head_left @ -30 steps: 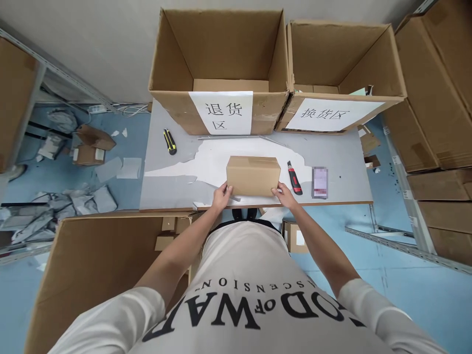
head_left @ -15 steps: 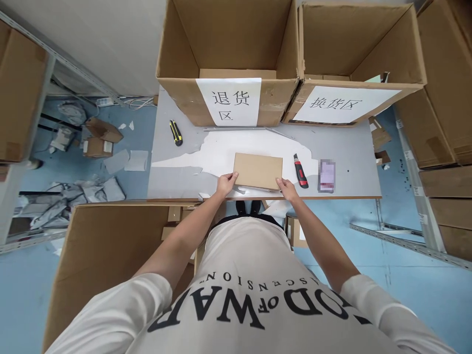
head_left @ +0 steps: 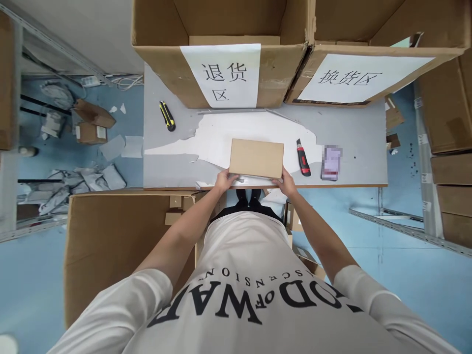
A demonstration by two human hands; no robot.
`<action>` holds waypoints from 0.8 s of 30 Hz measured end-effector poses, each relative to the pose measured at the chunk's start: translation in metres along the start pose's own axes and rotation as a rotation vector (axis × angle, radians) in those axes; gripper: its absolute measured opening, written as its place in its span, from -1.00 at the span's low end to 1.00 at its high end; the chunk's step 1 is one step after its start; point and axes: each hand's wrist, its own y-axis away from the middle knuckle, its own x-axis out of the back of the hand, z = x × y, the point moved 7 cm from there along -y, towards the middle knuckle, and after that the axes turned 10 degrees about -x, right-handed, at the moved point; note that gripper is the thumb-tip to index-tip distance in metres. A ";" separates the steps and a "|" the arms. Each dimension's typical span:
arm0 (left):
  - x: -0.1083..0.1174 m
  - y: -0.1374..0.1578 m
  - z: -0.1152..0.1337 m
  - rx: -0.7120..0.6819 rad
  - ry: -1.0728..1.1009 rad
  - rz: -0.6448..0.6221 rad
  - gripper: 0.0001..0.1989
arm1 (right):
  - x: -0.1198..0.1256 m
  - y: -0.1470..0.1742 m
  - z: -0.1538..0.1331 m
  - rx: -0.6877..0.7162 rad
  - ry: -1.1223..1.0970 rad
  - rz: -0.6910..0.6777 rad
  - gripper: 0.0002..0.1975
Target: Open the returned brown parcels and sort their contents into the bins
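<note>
A small brown cardboard box [head_left: 257,158] is between my two hands above the white sheet [head_left: 216,129] at the table's front edge. My left hand [head_left: 224,181] grips its near left corner, thumb along the near side. On the near right corner, my right hand [head_left: 285,184] holds in the same way. The fingertips behind the box are partly hidden. A red and black utility knife [head_left: 303,158] lies right of the box, beside a blurred purple item [head_left: 331,162]. Farther left on the table rests a yellow and black utility knife [head_left: 167,116].
Two big open cartons with paper labels, one on the left [head_left: 155,69] and one on the right [head_left: 306,88], stand along the back of the grey table [head_left: 354,132]. Another large carton [head_left: 118,236] is on the floor at my left. Shelving [head_left: 427,167] holds boxes at the right.
My view has shifted, so the cartons look nearer. Both thumbs have moved from the box's top to its near side, and the hands stay at its corners.
</note>
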 end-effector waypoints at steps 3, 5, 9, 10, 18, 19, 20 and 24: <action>-0.006 -0.003 -0.004 0.004 -0.002 0.032 -0.62 | -0.009 0.001 -0.005 0.020 0.013 -0.005 -0.30; -0.006 -0.003 -0.003 0.014 -0.038 0.027 -0.63 | -0.010 0.002 -0.004 0.016 0.016 0.000 -0.33; -0.001 -0.001 0.013 -0.008 -0.165 -0.015 -0.65 | -0.009 0.003 -0.004 -0.013 0.063 0.002 -0.35; 0.002 -0.001 0.019 -0.022 -0.203 -0.020 -0.63 | -0.007 0.004 -0.007 -0.010 0.089 0.004 -0.36; 0.024 0.000 0.100 -0.108 -0.496 0.015 -0.50 | 0.025 0.012 -0.073 0.071 0.365 -0.001 -0.54; 0.025 0.000 0.109 -0.108 -0.528 0.026 -0.49 | 0.030 0.010 -0.080 0.061 0.401 0.015 -0.54; 0.026 -0.001 0.116 -0.102 -0.558 0.034 -0.48 | 0.035 0.009 -0.087 0.052 0.432 0.030 -0.53; 0.026 -0.009 0.127 -0.050 -0.635 0.044 -0.42 | 0.041 -0.004 -0.093 0.018 0.451 0.023 -0.51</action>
